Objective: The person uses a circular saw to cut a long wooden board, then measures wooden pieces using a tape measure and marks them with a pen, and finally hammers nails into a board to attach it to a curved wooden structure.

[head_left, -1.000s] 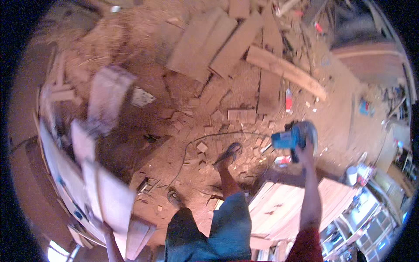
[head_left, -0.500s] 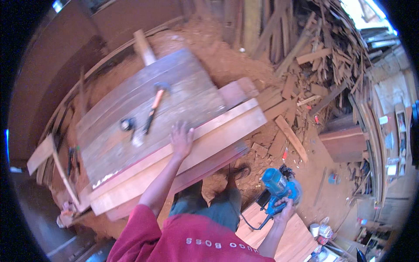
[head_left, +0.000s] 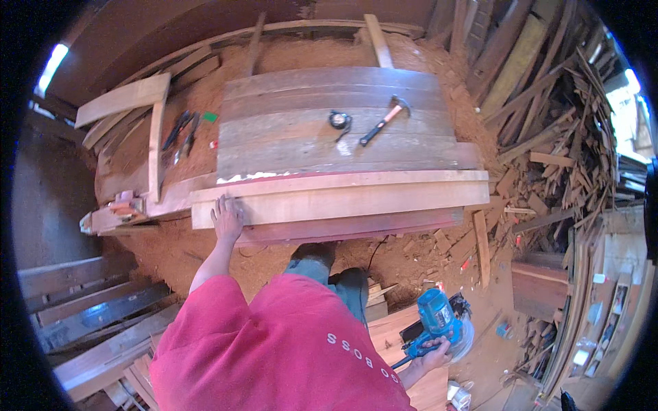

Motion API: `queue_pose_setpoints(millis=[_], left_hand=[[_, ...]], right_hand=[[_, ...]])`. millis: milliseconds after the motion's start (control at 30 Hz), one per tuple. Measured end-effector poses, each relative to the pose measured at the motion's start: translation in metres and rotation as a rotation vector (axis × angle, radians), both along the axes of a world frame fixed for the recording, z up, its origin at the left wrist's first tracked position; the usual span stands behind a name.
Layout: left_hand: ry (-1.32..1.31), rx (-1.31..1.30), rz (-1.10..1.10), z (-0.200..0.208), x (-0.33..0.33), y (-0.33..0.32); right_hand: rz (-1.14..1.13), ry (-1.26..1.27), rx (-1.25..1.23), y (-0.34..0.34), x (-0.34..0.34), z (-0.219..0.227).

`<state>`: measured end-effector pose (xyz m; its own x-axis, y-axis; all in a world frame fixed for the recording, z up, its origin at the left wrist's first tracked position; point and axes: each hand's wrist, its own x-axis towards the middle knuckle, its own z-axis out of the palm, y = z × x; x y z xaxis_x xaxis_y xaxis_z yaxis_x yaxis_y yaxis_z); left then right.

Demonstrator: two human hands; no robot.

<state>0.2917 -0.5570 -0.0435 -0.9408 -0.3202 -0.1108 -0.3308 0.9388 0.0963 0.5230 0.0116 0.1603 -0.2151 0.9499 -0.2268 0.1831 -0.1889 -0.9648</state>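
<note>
My left hand (head_left: 227,220) lies with its fingers stretched out on the left end of a pale wooden plank (head_left: 356,198). This plank runs along the near edge of a worn board tabletop (head_left: 288,137). Down at my right side, my right hand (head_left: 434,353) is closed round the handle of a blue power saw (head_left: 437,316) with a round, clear guard. The saw hangs away from the plank. On the tabletop lie a claw hammer (head_left: 384,123) with a black and orange handle and a small black tape measure (head_left: 339,121).
A reddish board (head_left: 356,229) sits below the plank's near side. To the left stands a pale wooden frame piece (head_left: 156,144), with hand tools (head_left: 179,137) beside it. Scrap wood (head_left: 569,151) is heaped at the right. Smooth boards (head_left: 391,332) lie under the saw.
My view has swung round, so the tabletop now appears level. My left hand has slid from the plank's middle to its left end. The saw stays in my right hand.
</note>
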Motion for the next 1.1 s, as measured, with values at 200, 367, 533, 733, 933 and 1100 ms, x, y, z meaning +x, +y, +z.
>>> queue_pose_setpoints(millis=[200, 367, 533, 733, 933, 1100], left_hand=[[-0.177, -0.008, -0.232, 0.000, 0.045, -0.054], [-0.197, 0.096, -0.314, 0.008, 0.032, -0.068], [-0.289, 0.165, -0.429, 0.011, 0.018, -0.095], [-0.238, 0.097, -0.586, 0.036, -0.036, -0.124], [-0.018, 0.111, -0.827, -0.004, -0.152, -0.176], [-0.121, 0.050, -1.059, -0.007, -0.233, -0.188]], right_hand=[[0.002, -0.048, 0.000, -0.076, 0.054, -0.007], [-0.001, -0.054, 0.047, -0.126, 0.125, -0.032], [-0.036, -0.115, 0.059, -0.215, 0.157, -0.014], [-0.129, -0.151, 0.076, -0.322, 0.178, -0.011], [-0.212, -0.144, 0.163, -0.444, 0.148, -0.017], [-0.237, 0.000, 0.108, -0.563, 0.092, -0.027]])
